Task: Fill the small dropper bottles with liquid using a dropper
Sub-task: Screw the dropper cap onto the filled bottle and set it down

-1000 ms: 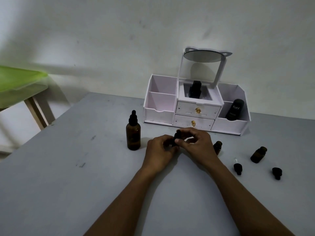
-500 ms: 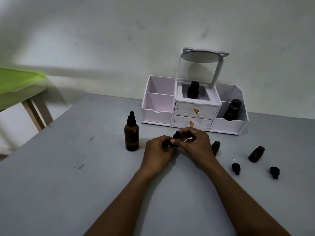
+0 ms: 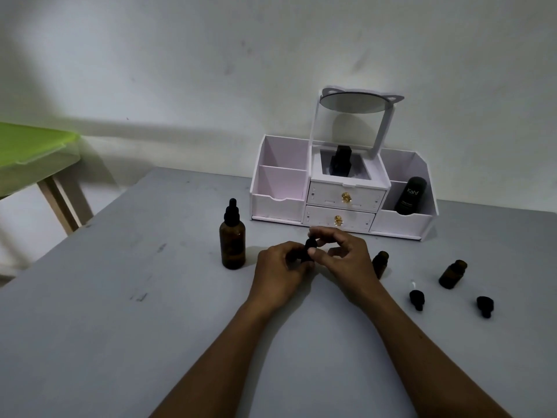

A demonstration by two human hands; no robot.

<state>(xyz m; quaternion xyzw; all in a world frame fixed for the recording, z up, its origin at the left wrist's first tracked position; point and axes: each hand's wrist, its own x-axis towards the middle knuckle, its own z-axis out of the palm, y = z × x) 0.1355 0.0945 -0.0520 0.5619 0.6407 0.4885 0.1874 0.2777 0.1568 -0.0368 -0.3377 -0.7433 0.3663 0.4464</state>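
Observation:
My left hand (image 3: 278, 271) grips a small amber dropper bottle, its body almost wholly hidden in my fingers. My right hand (image 3: 343, 254) pinches the bottle's black dropper cap (image 3: 310, 245) between thumb and forefinger. A tall amber bottle (image 3: 232, 239) with a black dropper top stands upright to the left of my hands. Two small open amber bottles stand on the right, one (image 3: 379, 263) just behind my right hand, the other (image 3: 453, 273) further right. Two loose black dropper caps (image 3: 416, 298) (image 3: 485, 306) lie in front of them.
A white organiser (image 3: 340, 194) with two drawers, side bins and a mirror stands at the back of the grey table (image 3: 120, 327). It holds a black bottle (image 3: 410, 196) on the right and a dark item (image 3: 340, 162) in the middle. A green-topped stool (image 3: 33, 152) stands at the left.
My right fingers have shifted around the black cap while my left hand keeps the small bottle in place. Nothing else on the table has moved.

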